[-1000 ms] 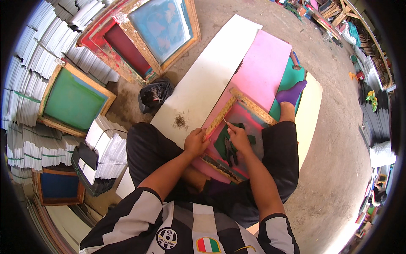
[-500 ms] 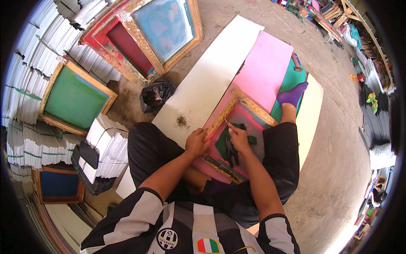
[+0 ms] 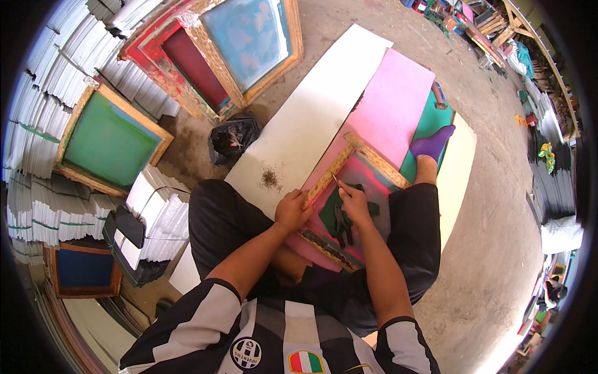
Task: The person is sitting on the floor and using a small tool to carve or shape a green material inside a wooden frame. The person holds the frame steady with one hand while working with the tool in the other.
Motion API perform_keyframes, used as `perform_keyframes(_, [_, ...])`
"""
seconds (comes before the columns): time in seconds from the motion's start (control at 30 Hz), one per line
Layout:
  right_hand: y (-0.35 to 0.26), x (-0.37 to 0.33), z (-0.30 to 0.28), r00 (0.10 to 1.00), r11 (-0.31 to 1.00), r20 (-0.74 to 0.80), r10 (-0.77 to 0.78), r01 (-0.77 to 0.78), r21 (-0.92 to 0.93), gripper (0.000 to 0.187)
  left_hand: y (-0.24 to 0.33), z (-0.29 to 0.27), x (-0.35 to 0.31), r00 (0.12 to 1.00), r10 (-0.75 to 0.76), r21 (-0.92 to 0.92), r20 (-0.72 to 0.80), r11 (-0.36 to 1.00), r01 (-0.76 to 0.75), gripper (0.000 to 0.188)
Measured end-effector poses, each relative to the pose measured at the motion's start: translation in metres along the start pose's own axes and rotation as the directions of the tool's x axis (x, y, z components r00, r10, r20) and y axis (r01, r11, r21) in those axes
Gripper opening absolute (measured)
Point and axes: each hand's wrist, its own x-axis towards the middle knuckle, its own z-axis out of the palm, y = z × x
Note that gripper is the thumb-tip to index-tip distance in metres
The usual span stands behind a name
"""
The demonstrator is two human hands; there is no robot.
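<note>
Okay, left hand was clenched on the left bar of a worn, yellowish wooden frame with translucent mesh, just right of centre. Right hand pinched a thin stick-like tool, tip near that bar; type unclear. Black pliers lay over a dark-green flat piece within the frame. Small heap of thin dark scraps sat on a long white sheet, left of centre.

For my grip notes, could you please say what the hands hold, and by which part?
Left hand: yellowish rectangular wooden frame, by its left rail. Right hand: slim pale tool, by its near end, material unclear.
</note>
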Motion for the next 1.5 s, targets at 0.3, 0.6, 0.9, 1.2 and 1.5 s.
perform_keyframes(0.3, [-0.047,-0.030,-0.020,0.996,0.845,-0.077,-0.037,-0.011,-0.535,0.035,0.001,0.000,0.001,1.000,0.005,-0.011,-0.011,1.000,-0.005,0.052])
perform_keyframes(0.6, [-0.055,-0.030,-0.022,0.998,0.833,-0.070,-0.005,-0.035,-0.552,0.035,0.003,-0.003,0.000,1.000,-0.010,-0.003,-0.006,1.000,0.010,0.052])
perform_keyframes(0.9, [-0.065,-0.033,-0.024,0.999,0.811,-0.051,0.014,-0.041,-0.584,0.035,0.002,-0.001,0.001,0.999,0.010,-0.008,-0.032,1.000,-0.010,0.051])
perform_keyframes(1.2, [-0.051,-0.022,-0.007,1.000,0.860,-0.008,-0.005,0.000,-0.510,0.041,0.006,-0.005,0.004,1.000,0.022,-0.010,-0.005,1.000,-0.022,0.051])
perform_keyframes(1.5, [-0.037,-0.023,-0.013,0.999,0.943,-0.014,-0.045,0.038,-0.331,0.040,0.002,-0.003,0.003,1.000,0.019,-0.012,-0.002,1.000,-0.019,0.051])
